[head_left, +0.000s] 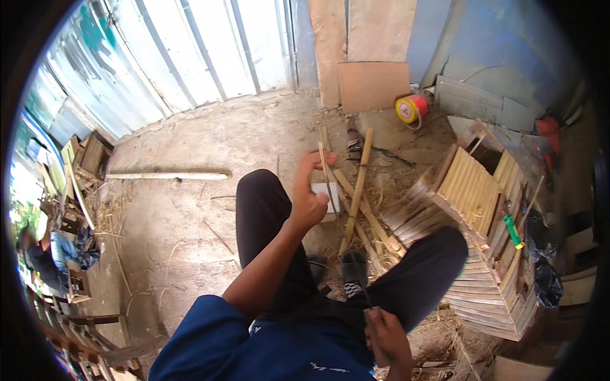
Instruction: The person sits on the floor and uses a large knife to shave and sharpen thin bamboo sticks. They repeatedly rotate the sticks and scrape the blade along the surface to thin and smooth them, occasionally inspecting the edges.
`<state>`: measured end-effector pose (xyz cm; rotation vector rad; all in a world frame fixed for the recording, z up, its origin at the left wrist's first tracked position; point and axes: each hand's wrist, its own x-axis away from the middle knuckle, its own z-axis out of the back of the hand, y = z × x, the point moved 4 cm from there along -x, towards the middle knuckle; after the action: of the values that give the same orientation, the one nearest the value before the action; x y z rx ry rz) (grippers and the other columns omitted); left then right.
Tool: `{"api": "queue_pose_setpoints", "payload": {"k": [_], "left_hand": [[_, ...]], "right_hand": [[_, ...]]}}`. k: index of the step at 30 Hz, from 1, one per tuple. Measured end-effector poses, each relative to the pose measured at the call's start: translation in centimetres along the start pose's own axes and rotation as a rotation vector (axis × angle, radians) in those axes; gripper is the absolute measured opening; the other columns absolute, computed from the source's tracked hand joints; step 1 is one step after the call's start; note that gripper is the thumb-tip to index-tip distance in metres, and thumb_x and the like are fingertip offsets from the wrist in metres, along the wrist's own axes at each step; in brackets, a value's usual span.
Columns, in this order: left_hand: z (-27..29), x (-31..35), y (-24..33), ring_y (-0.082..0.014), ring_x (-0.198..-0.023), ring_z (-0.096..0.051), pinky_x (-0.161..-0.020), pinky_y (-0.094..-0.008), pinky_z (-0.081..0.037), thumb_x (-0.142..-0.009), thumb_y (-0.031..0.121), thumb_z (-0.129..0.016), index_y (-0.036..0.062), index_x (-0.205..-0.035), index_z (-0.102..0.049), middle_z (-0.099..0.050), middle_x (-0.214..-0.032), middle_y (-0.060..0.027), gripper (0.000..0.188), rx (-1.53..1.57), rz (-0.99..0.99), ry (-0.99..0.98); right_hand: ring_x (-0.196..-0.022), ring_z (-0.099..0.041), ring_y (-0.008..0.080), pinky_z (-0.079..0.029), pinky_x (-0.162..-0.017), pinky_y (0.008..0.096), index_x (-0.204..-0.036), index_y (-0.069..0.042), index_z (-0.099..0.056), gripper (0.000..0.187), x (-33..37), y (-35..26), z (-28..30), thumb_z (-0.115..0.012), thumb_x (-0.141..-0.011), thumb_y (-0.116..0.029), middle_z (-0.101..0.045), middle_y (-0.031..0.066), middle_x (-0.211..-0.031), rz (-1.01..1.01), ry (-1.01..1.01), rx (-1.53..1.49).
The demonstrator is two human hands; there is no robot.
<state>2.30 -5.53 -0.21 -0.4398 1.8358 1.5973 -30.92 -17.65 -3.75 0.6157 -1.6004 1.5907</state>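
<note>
My left hand (pixel 309 200) is raised over the floor between my knees, its fingers and thumb curved around a thin bamboo strip (pixel 329 185) that points up and away. Low at the right, by my thigh, my right hand (pixel 386 335) is closed on the brown handle of a knife (pixel 366 294), its dark narrow blade tilted forward. Behind the left hand sits a small white square thing (pixel 333 190), partly covered. Bamboo poles (pixel 360 190) lie crossed on the ground just right of it, in front of my feet.
At my right stands a slatted bamboo structure (pixel 473 190) with a green-handled tool (pixel 512 231) on it. A red and yellow bucket (pixel 410 110) lies near plywood sheets (pixel 373 86). One long pole (pixel 168 176) rests on the floor leftward. Another person (pixel 47 257) is at far left.
</note>
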Motion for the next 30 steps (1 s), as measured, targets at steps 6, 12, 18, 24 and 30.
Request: {"api": "queue_pose_setpoints", "payload": {"k": [6,12,18,24,30], "left_hand": [[-5.9,4.5,-4.2,-0.013,-0.088,-0.068,-0.082,-0.0288,-0.053,-0.107,0.023,-0.053,0.0016,-0.124,-0.057,-0.067,-0.101,-0.0071,0.028,0.412,0.488,-0.267],[-2.5,4.1,-7.1,-0.0132,-0.079,-0.069,-0.073,-0.0275,-0.053,-0.108,0.025,-0.052,-0.0032,-0.105,-0.067,-0.068,-0.083,-0.0038,0.033,0.283,0.451,0.063],[-0.4,2.1,-6.4,-0.0106,-0.067,-0.064,-0.063,-0.0264,-0.051,-0.108,0.028,-0.053,-0.0021,-0.105,-0.068,-0.067,-0.077,-0.0031,0.034,0.321,0.469,0.157],[-0.8,-5.8,-2.8,-0.006,-0.054,-0.042,-0.051,-0.0229,-0.034,-0.11,0.031,-0.047,-0.0017,-0.115,-0.067,-0.057,-0.07,0.0002,0.038,0.241,0.426,0.054],[-2.1,-12.6,1.5,-0.0063,-0.054,-0.039,-0.052,-0.0231,-0.034,-0.11,0.03,-0.048,-0.0012,-0.122,-0.065,-0.053,-0.069,0.0019,0.038,0.331,0.349,-0.08]], "right_hand": [[-0.056,-0.06,0.0148,-0.049,-0.053,0.0316,-0.099,-0.002,-0.061,0.043,-1.2,0.6,-1.3,-0.053,-0.104,-0.044,-0.059,0.0063,-0.069,0.126,-0.062,0.083],[-0.06,-0.062,0.0167,-0.05,-0.055,0.0304,-0.106,0.001,-0.061,0.042,-0.2,3.5,-0.1,-0.056,-0.103,-0.041,-0.06,0.0073,-0.071,0.137,-0.181,-0.06],[-0.055,-0.058,0.0142,-0.048,-0.049,0.0269,-0.124,-0.006,-0.06,0.063,2.0,4.3,2.9,-0.071,-0.089,-0.058,-0.06,0.0029,-0.074,0.29,-0.035,-0.267],[-0.053,-0.06,0.0199,-0.05,-0.046,0.0322,-0.109,0.004,-0.055,0.041,2.2,-7.2,6.0,-0.062,-0.098,-0.035,-0.059,0.0126,-0.07,0.833,-0.104,-0.277],[-0.054,-0.058,0.0195,-0.05,-0.048,0.0324,-0.112,0.0,-0.056,0.039,1.6,-23.9,6.4,-0.067,-0.095,-0.033,-0.057,0.0097,-0.074,1.155,-0.193,-0.566]]}}
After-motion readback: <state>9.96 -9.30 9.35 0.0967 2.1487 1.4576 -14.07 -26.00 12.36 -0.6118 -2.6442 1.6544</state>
